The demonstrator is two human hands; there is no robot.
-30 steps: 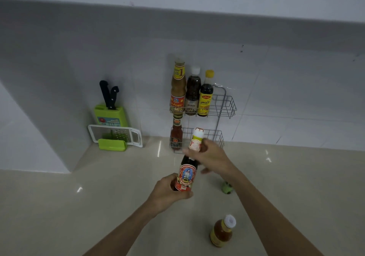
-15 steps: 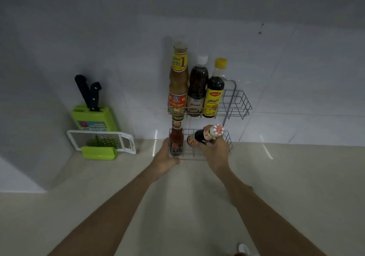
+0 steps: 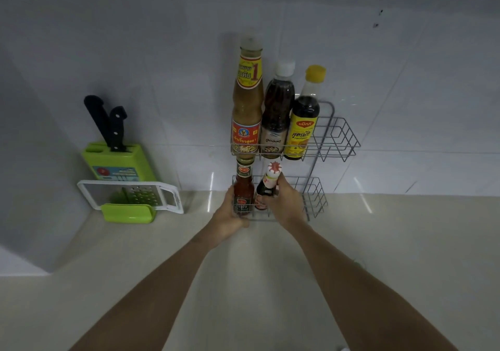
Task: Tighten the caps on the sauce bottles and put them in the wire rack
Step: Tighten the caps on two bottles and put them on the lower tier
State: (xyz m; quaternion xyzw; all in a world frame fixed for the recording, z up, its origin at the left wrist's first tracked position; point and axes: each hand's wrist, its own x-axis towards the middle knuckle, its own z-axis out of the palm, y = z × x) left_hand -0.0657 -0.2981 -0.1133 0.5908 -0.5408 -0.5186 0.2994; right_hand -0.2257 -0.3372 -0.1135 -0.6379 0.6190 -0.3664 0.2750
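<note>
A two-tier wire rack [image 3: 338,139] stands against the tiled wall. Its upper shelf holds a tall tan sauce bottle [image 3: 247,101], a dark bottle with a white cap [image 3: 277,112] and a dark bottle with a yellow cap [image 3: 304,118]. On the lower shelf a red chili sauce bottle [image 3: 243,185] stands at the left. My right hand [image 3: 284,204] grips a dark bottle with a red-and-white cap [image 3: 269,185], nearly upright inside the lower shelf beside the red one. My left hand [image 3: 230,215] rests on the lower shelf's front left corner, fingers around the wire.
A green knife block [image 3: 119,161] with two black-handled knives stands at the left, with a white and green grater [image 3: 130,199] lying in front of it. The pale countertop [image 3: 405,242] runs out to the right of the rack.
The dark bottle has gone from tilted at the shelf's front to nearly upright inside the lower shelf. Both hands moved closer to the rack; the view shifted nearer.
</note>
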